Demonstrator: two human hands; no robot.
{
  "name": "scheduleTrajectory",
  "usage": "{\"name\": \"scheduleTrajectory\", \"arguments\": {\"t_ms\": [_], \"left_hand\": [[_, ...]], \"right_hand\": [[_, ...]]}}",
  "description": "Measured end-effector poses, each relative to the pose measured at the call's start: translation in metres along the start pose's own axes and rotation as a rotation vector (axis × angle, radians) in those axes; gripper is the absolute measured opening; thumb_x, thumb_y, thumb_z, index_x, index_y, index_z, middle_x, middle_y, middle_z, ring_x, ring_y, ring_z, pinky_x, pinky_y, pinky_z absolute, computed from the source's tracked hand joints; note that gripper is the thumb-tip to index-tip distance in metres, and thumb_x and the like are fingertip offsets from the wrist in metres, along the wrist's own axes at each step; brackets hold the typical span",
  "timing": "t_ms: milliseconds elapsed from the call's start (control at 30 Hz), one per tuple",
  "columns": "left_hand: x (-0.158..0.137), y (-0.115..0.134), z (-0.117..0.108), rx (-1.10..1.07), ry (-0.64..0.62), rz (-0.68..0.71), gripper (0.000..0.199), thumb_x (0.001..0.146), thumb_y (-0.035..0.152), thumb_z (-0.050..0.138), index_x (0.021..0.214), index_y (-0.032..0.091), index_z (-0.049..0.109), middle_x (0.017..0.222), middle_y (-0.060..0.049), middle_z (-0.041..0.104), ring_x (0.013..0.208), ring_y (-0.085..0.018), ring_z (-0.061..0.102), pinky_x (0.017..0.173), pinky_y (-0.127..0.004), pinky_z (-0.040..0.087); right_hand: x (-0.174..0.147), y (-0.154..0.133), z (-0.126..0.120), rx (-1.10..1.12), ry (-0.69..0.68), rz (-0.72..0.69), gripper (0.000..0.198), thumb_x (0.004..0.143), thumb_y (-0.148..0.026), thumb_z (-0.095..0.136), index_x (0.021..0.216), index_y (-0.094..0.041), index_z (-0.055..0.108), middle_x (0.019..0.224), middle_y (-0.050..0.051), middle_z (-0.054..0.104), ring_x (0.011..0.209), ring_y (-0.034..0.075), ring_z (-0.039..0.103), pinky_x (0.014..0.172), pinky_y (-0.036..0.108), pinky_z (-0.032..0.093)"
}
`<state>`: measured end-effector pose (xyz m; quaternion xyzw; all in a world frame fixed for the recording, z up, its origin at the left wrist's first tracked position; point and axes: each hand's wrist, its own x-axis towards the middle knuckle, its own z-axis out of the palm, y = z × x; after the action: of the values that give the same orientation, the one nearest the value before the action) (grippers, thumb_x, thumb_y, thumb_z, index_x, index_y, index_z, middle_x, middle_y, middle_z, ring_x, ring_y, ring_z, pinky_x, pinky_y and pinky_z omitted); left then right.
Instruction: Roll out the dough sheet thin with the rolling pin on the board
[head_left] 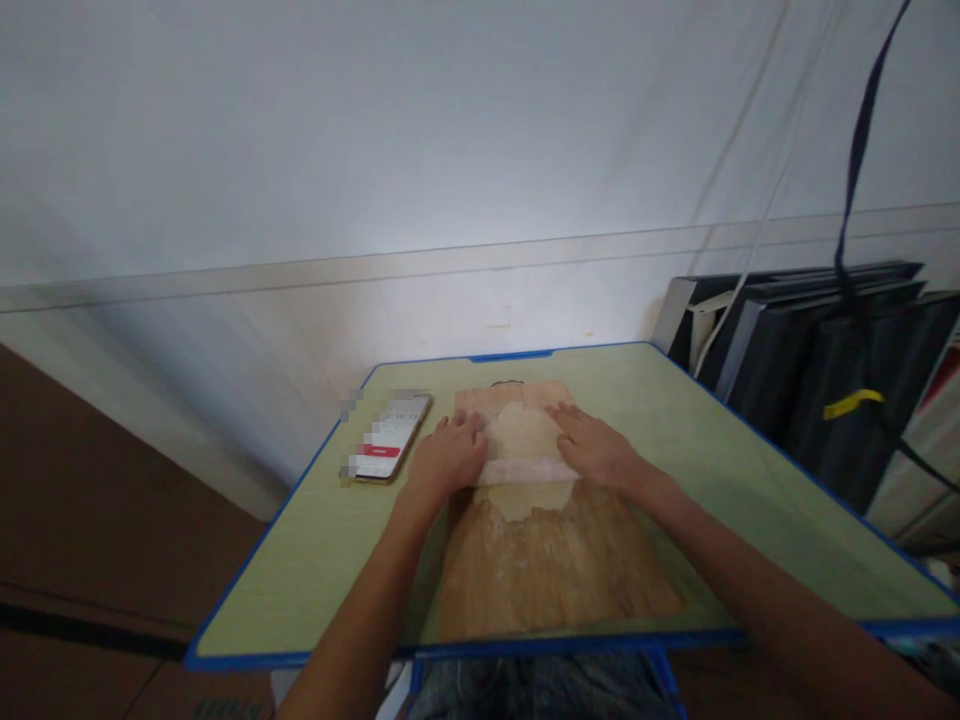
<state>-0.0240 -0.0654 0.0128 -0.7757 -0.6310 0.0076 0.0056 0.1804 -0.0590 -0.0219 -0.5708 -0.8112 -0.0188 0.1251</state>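
A thin, pale sheet of dough (521, 430) lies on a wooden board (555, 575), its near edge ragged. Across the dough runs a whitish rolling pin (525, 472), with both its ends hidden by my hands. My left hand (452, 452) rests at the left end of the pin, palm down, fingers stretched forward over the board. At the right end is my right hand (596, 446), also palm down, its fingers extended and reaching the dough's right edge. Neither hand wraps its fingers round the pin.
A phone (386, 440) with a lit screen lies left of the board on the green, blue-edged table (315, 575). Behind stands a white wall (450, 310). Dark flat panels (810, 350) lean at the right, and a black strap (855, 170) hangs before them.
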Motion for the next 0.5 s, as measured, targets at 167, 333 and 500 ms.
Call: {"name": "scheduleTrajectory", "arguments": {"t_ms": [167,333,500], "left_hand": [[-0.023,0.004,0.003,0.047,0.007,0.036,0.044,0.093,0.026,0.023,0.133,0.019,0.04,0.142,-0.01,0.041,0.129,-0.025,0.04,0.097,-0.041,0.042],[-0.05,0.014,0.01,0.087,0.1,-0.029,0.043,0.093,0.025,0.026,0.132,0.022,0.043,0.14,-0.007,0.044,0.129,-0.024,0.039,0.103,-0.04,0.037],[-0.015,0.007,0.001,0.058,0.057,0.009,0.043,0.093,0.025,0.027,0.131,0.02,0.045,0.139,-0.008,0.045,0.127,-0.022,0.042,0.099,-0.037,0.04]], "right_hand": [[-0.019,-0.009,-0.005,-0.032,0.023,-0.022,0.049,0.088,-0.016,0.029,0.133,-0.009,0.046,0.135,0.014,0.048,0.126,0.023,0.043,0.103,0.038,0.036],[-0.046,-0.025,-0.011,-0.065,0.07,0.047,0.049,0.09,-0.019,0.026,0.134,-0.014,0.046,0.135,0.012,0.05,0.125,0.026,0.044,0.101,0.047,0.036],[-0.014,-0.011,-0.01,0.016,-0.01,-0.006,0.048,0.089,-0.02,0.028,0.13,-0.008,0.049,0.133,0.013,0.051,0.124,0.022,0.045,0.104,0.038,0.035]]}}
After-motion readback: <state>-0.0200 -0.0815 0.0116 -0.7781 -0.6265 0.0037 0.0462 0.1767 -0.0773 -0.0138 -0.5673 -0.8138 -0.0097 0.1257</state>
